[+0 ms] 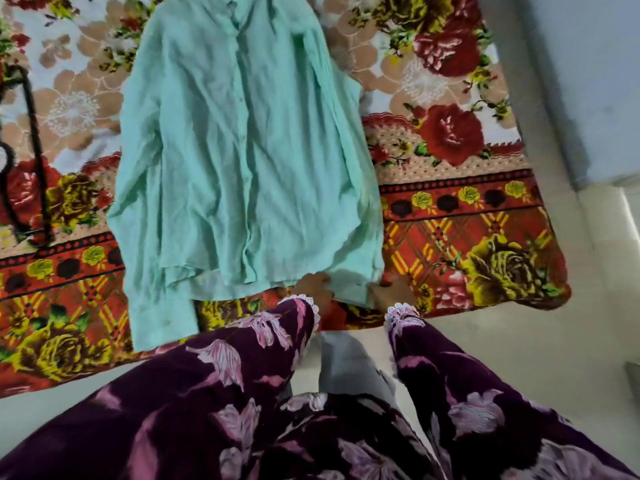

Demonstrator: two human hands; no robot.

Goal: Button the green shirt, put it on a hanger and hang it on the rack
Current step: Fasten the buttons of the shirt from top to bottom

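1. One green shirt [242,150], with two long sleeves in view.
2. Two hands: the left hand [317,287] and the right hand [389,291].
3. Two purple floral sleeves [242,358], each with a white lace cuff.
4. One floral blanket [450,216] in red and yellow.
5. One black cord [36,140] at the left edge.
6. At least two small buttons show on the shirt front; the rest are too blurred to count.

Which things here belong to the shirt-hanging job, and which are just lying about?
Job: green shirt, laid flat; left hand and right hand at its right cuff; a black hanger-like frame at the left edge, probably.

Lying about: floral blanket beneath; pale floor.
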